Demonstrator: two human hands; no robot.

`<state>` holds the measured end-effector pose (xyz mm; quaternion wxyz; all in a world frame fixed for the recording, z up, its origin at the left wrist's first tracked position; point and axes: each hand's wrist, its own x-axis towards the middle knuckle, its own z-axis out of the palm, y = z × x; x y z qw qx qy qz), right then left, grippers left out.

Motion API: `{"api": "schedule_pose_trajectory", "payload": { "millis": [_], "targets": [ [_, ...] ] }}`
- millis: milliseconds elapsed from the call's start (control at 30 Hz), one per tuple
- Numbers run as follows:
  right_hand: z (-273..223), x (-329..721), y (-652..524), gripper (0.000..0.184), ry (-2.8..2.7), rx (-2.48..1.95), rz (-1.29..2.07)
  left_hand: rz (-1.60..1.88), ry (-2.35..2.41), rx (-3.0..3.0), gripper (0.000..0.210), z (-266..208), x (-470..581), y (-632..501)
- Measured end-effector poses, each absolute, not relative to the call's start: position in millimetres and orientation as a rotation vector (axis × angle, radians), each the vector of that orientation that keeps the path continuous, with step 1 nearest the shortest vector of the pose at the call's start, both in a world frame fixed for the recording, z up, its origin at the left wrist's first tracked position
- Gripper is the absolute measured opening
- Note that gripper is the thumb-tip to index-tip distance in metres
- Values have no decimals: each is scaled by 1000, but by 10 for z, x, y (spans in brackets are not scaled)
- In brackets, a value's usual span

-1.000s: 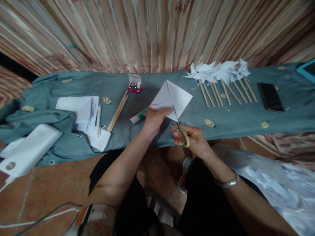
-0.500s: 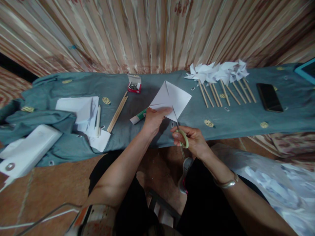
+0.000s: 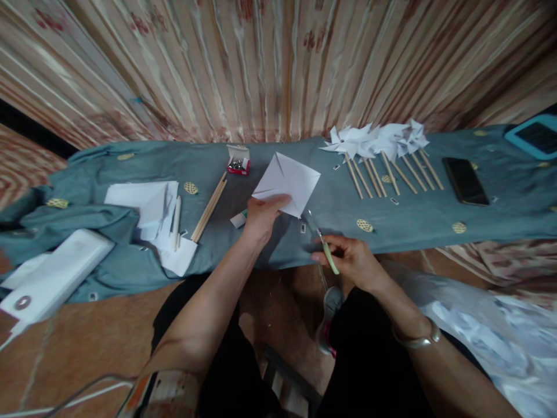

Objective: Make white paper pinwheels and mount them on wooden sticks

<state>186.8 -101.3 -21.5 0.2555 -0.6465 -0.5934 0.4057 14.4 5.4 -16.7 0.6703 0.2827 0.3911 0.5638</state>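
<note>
A square white sheet of paper (image 3: 296, 177) with slits running in from its corners is gripped at its lower left by my left hand (image 3: 261, 219). My right hand (image 3: 350, 259) is closed round the pale green handles of a pair of scissors (image 3: 327, 251). Their blades point up and left, just clear of the paper's lower corner. Under my left hand, a glue stick (image 3: 239, 219) is partly hidden. An open red box of metal pins (image 3: 238, 164) sits behind the paper on the left.
Wooden sticks (image 3: 209, 210) and stacked paper (image 3: 150, 200) with a white pen-like stick (image 3: 176, 223) lie left. Paper pinwheels on sticks (image 3: 374, 139), a dark phone (image 3: 465, 181) and a blue-framed device (image 3: 536, 137) are right. A white power bank-like block (image 3: 61, 273) rests front left.
The scissors have come out of the paper and moved down and right with my right hand. My left hand has shifted the paper slightly left. The view has tilted a little.
</note>
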Motion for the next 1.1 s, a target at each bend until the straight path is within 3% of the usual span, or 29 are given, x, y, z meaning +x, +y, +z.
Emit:
{"api": "schedule_pose_trajectory", "payload": {
  "millis": [200,467,800,1100],
  "targets": [
    [-57,2129,-955,45,-2004,-2203,490,1208,984,745,25,-253,132,11],
    [26,2223,-777,29,-2094,-2573,-136,1028,1050,1080,17,-478,165,-34],
    [-23,2197,-507,30,-2097,-2561,-314,897,1032,1284,19,-562,88,-19],
    [-71,2248,-422,32,-2041,-2580,-256,798,1226,1529,35,-204,-382,-59]
  ]
}}
